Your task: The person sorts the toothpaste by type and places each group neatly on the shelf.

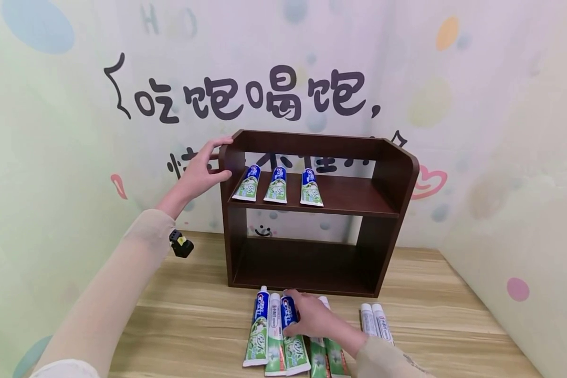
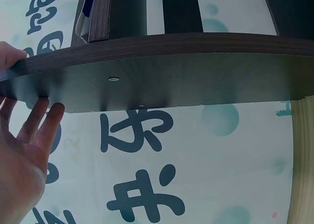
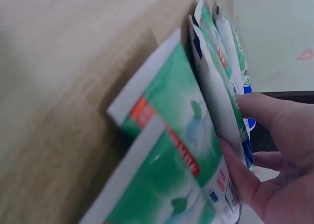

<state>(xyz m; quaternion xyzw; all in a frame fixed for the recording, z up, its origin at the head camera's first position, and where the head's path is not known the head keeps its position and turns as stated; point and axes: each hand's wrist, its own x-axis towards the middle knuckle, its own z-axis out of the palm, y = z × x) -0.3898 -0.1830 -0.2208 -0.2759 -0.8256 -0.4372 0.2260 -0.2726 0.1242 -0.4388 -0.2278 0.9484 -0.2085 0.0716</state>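
Likely bracing boxy dark-brown wooden shelf (image 1: 354, 190) in clamped left grip (image 1: 202, 170), 10 o'clock, while pinching tapered blue-and-green plastic tube (image 1: 295, 353) in right grip (image 1: 315, 316).

Dark brown is borne by the shelf (image 1: 307, 265), blue and green by the far tubes (image 1: 276, 185) and two near tubes (image 1: 296, 354); the tabletop (image 1: 184, 315) is grained tan, the far wall (image 1: 264, 42) lettered black.

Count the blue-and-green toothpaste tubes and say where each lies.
5 toothpaste tubes: three on the upper shelf, one leftmost among those on the table, one gripped by the right hand.
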